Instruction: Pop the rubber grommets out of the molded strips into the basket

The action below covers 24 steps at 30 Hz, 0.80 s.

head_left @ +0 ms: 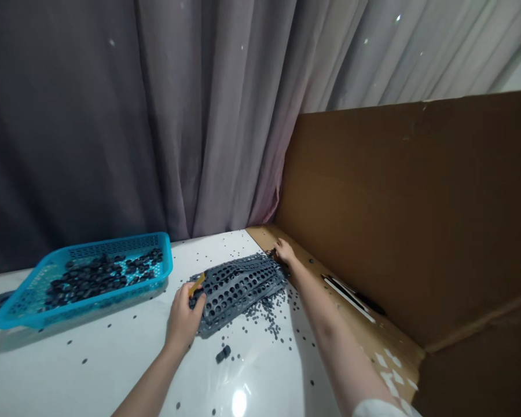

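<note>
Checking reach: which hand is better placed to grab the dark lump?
Left, probably: the left hand is nearest the lump, though it holds a yellow tool; the right hand is beyond the perforated sheet.

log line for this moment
left hand: holds tan tool | right hand: at far end of perforated dark sheet | dark pellets on white table

Grey curtain (156, 116), cardboard panel (395, 220)

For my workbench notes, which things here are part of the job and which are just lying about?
Part of the job: left hand gripping a small yellow-brown tool; right hand at a perforated dark grey sheet; scattered dark pieces; blue basket.

Lying about: striped strips; cardboard panel; curtain.
</note>
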Tool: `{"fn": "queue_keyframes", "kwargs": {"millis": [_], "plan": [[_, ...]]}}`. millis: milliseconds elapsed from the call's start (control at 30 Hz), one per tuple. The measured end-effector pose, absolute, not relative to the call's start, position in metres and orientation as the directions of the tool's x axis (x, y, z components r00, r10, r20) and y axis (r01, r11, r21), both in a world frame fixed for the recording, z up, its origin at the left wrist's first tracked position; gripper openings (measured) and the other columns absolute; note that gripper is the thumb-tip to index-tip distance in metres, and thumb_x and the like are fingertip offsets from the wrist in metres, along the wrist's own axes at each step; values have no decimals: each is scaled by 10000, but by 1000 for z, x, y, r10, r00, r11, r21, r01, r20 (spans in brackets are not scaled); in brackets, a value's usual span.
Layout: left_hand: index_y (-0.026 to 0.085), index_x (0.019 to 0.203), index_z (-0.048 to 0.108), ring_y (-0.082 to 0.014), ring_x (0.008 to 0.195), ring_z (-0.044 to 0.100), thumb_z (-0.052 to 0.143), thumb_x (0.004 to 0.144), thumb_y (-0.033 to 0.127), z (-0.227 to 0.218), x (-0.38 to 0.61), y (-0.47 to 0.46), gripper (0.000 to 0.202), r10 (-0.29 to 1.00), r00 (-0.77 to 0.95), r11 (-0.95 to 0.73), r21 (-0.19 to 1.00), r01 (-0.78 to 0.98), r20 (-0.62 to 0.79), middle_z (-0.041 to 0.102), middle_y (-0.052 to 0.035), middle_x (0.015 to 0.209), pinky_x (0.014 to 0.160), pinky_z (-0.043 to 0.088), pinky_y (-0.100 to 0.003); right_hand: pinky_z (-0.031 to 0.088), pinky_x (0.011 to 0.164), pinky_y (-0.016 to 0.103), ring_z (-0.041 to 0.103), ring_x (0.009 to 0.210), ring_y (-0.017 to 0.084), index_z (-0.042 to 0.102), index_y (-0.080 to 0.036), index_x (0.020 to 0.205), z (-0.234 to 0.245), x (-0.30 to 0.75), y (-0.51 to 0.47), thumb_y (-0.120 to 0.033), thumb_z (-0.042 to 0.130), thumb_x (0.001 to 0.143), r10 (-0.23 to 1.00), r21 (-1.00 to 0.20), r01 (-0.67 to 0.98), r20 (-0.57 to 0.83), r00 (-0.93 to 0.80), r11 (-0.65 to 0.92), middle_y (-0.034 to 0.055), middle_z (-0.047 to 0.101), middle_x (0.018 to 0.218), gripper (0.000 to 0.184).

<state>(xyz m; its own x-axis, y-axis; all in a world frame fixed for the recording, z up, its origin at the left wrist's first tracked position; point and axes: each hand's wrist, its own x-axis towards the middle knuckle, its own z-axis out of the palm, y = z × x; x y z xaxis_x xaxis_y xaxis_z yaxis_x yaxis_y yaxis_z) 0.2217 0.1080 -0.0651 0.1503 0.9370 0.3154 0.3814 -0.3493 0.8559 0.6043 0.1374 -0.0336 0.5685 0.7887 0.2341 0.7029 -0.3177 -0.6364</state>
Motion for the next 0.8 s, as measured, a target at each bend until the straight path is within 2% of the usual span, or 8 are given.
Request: {"fn": "queue_keyframes", "kwargs": {"millis": [200,267,367,400,500,567,667,800], "plan": [[224,761,544,-259,861,596,289,923,413,-61,222,105,355,897,178,-443,817,370,406,641,-72,847,815,457,-431,522,818,394,605,967,200,570,-159,1146,-19,561,125,-334,534,912,852,-709,692,273,446,-136,79,592,1151,295],[223,694,536,-254,851,597,232,941,374,-57,223,103,420,890,172,-454,789,415,421,644,-81,811,825,447,-442,524,800,364,642,891,225,634,-125,1002,-12,541,106,-347,396,947,854,-718,694,331,401,-47,121,671,977,330],[210,655,562,-250,798,598,199,948,344,-50,226,99,486,891,179,-448,742,498,418,637,-93,723,833,430,-468,497,849,393,643,928,258,589,-153,1141,-10,494,78,-414,427,885,829,-695,714,448,336,86,117,687,1000,400],[205,653,580,-247,784,597,210,946,338,-48,228,97,490,889,200,-453,721,524,413,638,-98,703,844,422,-475,502,834,380,655,889,244,547,-178,1227,-12,475,71,-399,449,865,838,-624,762,500,218,174,100,695,993,435],[193,669,627,-240,770,595,353,899,324,-43,233,88,381,858,319,-513,635,577,403,659,-112,726,879,402,-473,515,725,342,672,880,233,485,-286,1321,-21,415,58,-286,430,829,900,-391,869,418,-126,304,66,691,1075,495],[196,672,637,-242,783,596,505,815,327,-39,234,78,234,819,424,-574,579,580,386,664,-98,716,897,399,-456,503,639,337,679,850,253,544,-281,1256,-26,384,56,-248,412,805,922,-307,922,371,-111,235,87,700,1052,471],[196,849,648,-259,912,585,534,811,402,-23,217,58,239,796,470,-604,538,588,381,681,-95,876,941,382,-468,458,523,317,672,722,269,627,-224,1053,-31,358,55,-341,454,805,885,-314,945,461,66,94,115,716,889,324],[172,1217,501,-269,1119,502,529,807,522,17,128,26,539,789,383,-591,424,686,479,583,-106,1200,1006,359,-471,461,537,288,660,671,223,607,-202,850,-36,343,38,-474,473,842,751,-425,877,648,124,223,91,727,906,303]]}}
